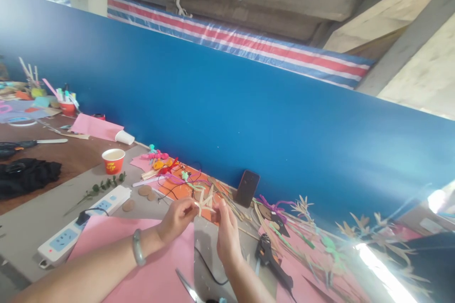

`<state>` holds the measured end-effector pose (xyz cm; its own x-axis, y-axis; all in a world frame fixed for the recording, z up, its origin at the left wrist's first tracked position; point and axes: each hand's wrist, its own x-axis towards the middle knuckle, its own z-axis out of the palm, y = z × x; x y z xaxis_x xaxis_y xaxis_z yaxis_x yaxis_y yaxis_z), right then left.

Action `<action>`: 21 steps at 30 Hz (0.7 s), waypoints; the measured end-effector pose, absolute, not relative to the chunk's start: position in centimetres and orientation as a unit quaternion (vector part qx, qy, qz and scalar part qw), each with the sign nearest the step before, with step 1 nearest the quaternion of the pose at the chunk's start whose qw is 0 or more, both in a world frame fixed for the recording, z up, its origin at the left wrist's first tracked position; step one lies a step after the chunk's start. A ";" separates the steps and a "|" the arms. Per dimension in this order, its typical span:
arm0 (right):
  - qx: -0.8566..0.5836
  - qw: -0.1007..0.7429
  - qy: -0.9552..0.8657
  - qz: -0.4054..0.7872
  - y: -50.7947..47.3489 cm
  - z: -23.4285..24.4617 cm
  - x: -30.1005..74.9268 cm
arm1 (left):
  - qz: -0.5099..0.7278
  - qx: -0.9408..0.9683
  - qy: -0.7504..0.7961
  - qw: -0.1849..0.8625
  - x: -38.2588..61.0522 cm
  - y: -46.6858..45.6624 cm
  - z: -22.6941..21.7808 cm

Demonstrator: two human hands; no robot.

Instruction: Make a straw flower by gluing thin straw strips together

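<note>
Between my two hands is a small pale, straw-coloured piece with pointed, leaf-like strips [205,202], held above the table. My left hand [179,218], with a grey-green bangle at its wrist, pinches the piece's left side. On the other side, my right hand [226,229] has its thumb and fingers closed at the piece's right edge. Below my arms lies a sheet of pink paper [142,255]. Scissors [187,286] lie partly in view at the bottom edge, blades pointing up and left. A black glue gun [272,260] rests right of my right hand.
A white power strip [83,225] and a red and white paper cup [113,161] stand at left, near a green leafy sprig [101,187]. Against the blue partition [220,104] leans a phone [248,188]. Craft scraps and dried strips cover the back and right; a thin black cable crosses the table.
</note>
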<state>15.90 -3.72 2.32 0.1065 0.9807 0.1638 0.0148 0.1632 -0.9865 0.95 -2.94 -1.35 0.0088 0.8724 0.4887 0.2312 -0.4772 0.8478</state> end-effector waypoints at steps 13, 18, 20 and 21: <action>-0.457 0.530 -0.541 0.467 -3.2 2.3 16.2 | 0.542 0.652 0.394 0.354 1.0 -3.4 -1.1; -0.469 0.551 -0.503 0.472 -3.2 2.6 16.5 | 0.525 0.648 0.378 0.402 1.1 -3.6 -0.9; -0.474 0.550 -0.506 0.465 -3.0 3.1 16.8 | 0.508 0.671 0.355 0.406 1.1 -3.8 -0.7; -0.470 0.540 -0.522 0.464 -3.0 3.4 17.1 | 0.499 0.685 0.342 0.406 1.1 -3.9 -0.6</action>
